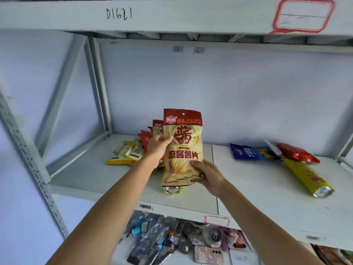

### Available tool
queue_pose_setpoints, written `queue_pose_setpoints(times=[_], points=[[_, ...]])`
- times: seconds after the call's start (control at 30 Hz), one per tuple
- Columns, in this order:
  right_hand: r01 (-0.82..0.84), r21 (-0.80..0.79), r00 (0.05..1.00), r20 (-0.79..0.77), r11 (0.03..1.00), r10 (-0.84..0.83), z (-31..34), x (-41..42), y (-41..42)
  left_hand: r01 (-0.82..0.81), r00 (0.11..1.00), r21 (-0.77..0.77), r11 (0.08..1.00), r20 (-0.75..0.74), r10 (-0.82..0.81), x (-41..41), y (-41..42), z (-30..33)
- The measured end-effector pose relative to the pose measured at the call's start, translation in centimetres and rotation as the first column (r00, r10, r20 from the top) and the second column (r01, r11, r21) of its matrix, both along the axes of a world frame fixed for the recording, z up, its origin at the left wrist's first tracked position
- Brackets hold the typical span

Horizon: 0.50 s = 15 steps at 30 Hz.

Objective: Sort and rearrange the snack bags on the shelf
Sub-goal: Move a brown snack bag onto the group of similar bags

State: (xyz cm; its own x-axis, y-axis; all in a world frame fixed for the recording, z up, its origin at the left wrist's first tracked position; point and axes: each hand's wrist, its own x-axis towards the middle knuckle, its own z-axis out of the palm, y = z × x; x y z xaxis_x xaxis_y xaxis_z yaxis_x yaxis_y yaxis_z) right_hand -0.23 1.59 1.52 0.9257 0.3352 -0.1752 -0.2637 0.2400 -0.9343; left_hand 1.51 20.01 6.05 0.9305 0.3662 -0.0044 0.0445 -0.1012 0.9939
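Tan-and-red chip bag — upright, left hand, right hand gripping

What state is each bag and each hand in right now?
MAJIANG chip bag: upright, held by both hands above the shelf.
Left hand: grips the bag's left edge.
Right hand: grips its lower right corner.
Matching bags behind: standing, mostly hidden.
Yellow packets: lying in a loose pile.
Blue bag: lying flat.
Red bag: lying, puffed.
Long yellow bag: lying flat, angled toward the shelf's front.
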Motion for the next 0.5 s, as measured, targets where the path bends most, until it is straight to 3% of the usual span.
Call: queue_pose_setpoints(times=[0.17, 0.27, 0.5], points=[[0.133, -0.293, 0.991, 0.016, 0.947, -0.134, -0.6, 5.5, 7.1, -0.081, 0.996, -0.05, 0.995, -0.05, 0.079, 6.3, 7.4, -1.8], [0.178, -0.357, 0.983, 0.016, 0.917, -0.185, -0.8, 8.5, 10.3, -0.088, 0.991, -0.046, 0.995, -0.107, 0.082, 9.4, 10.3, -2.4], [0.28, -0.225, 0.944, -0.109, 0.933, -0.31, 2.0, 15.5, 14.0, -0.098, 0.984, -0.21, 0.973, -0.166, 0.063, 16.8, 14.8, -0.7]])
